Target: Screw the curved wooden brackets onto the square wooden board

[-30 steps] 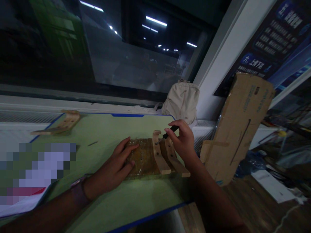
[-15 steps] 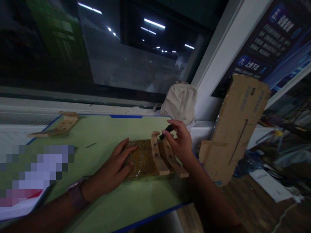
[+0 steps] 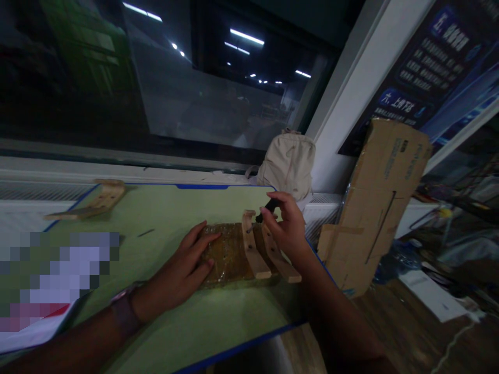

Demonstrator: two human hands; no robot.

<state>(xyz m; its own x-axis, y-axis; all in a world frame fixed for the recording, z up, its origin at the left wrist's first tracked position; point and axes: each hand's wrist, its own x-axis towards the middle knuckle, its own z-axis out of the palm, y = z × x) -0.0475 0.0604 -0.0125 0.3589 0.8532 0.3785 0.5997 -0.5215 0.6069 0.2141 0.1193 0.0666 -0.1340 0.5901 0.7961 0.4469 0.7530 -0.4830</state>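
My left hand (image 3: 191,259) lies with its fingers spread on the left part of a brown block wrapped in clear tape (image 3: 230,259). Two curved wooden pieces with holes rest across the block's right part, a left one (image 3: 253,254) and a right one (image 3: 278,257). Between thumb and fingers, my right hand (image 3: 286,223) grips a small screwdriver (image 3: 268,210) by its black handle. It is tilted, and its thin shaft points down-left to an upper hole of the left wooden piece. The right piece's upper end is partly hidden behind my right hand.
Another curved wooden piece (image 3: 101,200) lies at the green table's (image 3: 156,322) far left corner. A thin dark stick (image 3: 146,232) lies nearer. A beige backpack (image 3: 288,161) stands behind the table, below a window. Folded cardboard (image 3: 374,208) leans at the right.
My right hand and the screwdriver handle have shifted very slightly, with the shaft still at the same hole. My left hand stays put on the block.
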